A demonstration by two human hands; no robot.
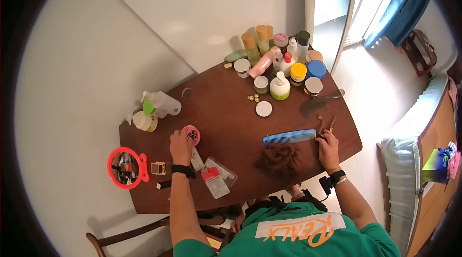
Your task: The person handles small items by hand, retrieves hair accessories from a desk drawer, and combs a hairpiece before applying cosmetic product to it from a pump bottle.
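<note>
At the left side of the brown table, my left hand (181, 144) has its fingers against the edge of a small round pink container (193, 133). Small dark pieces lie inside it. My right hand (328, 150) rests near the table's right side, fingers closed at the lower end of a gold-brown two-pronged piece (321, 123), perhaps a hair clip. Just left of that hand lies a blue comb (290, 137). Below the comb is a bunched heap of brown hair-like material (280, 159).
Bottles and jars, including a white pump bottle (280, 87), crowd the table's back right. More pump bottles (165, 104) lie at the left edge. A red-framed mirror (126, 167), a carded packet (215, 183) and a curved dark comb (314, 106) are also around.
</note>
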